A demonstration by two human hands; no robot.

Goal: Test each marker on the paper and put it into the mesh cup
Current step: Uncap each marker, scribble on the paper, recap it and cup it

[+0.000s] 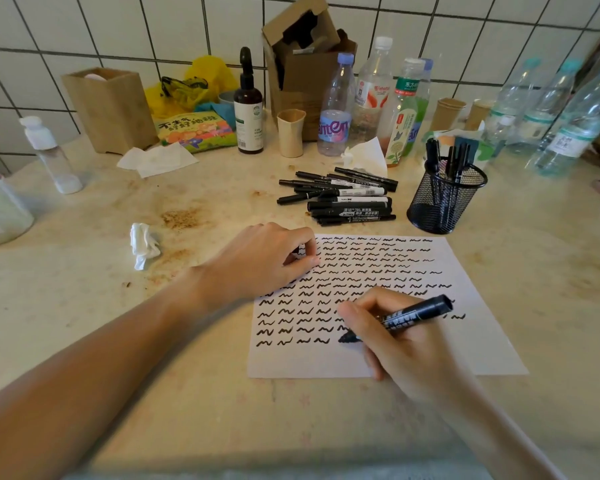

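Cream stone counter (84, 306), stained brown in patches, ran up to a white tiled wall (118, 26), and it was crowded back there: plastic bottles (336, 109), a brown spray bottle (248, 105), a torn cardboard box (305, 53), a crumpled tissue (142, 244). Down on the paper (482, 306), rows of black squiggles filled most of the sheet. Right hand (402, 341) gripped a black marker (413, 315) in a writing hold, tip touching the paper at the end of the bottom row. Left hand (264, 261) rested on the sheet's upper left corner, fingers curled, holding nothing that showed. Beyond the sheet lay a pile of markers (343, 199), and just right of it stood the mesh cup (444, 199) with several markers upright inside.
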